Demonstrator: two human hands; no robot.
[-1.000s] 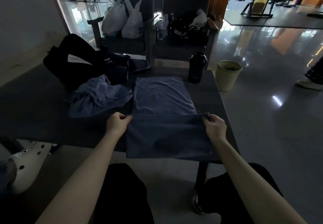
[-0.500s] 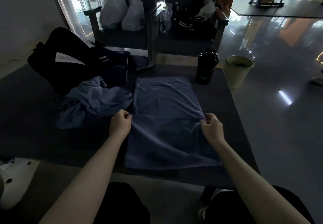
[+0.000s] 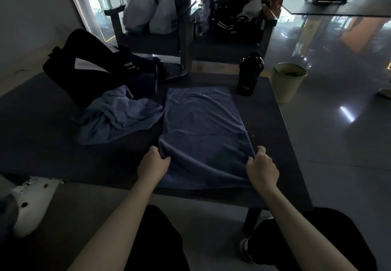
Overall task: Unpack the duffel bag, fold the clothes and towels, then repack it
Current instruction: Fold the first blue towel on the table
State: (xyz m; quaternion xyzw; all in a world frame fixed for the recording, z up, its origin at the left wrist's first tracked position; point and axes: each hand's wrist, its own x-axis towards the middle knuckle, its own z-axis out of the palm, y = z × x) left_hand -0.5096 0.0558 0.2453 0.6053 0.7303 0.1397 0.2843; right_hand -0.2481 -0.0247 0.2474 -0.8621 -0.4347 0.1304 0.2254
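Both hands, left [image 3: 152, 165] and right [image 3: 262, 167], pinch the near folded layer of the towel [image 3: 203, 122] spread on the surface [image 3: 273, 135].

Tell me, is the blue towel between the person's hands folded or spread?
Partly folded: the towel lies doubled at the near end, an edge crossing it.

Nothing here reads clearly. A line of dark lettering runs along the far edge of the spread towel [image 3: 201, 120], at twelve o'clock from the person, too dim to make out. At ten o'clock, a white sheet [image 3: 88, 65] on the duffel bag [image 3: 67, 76] carries faint printed lines, also illegible.
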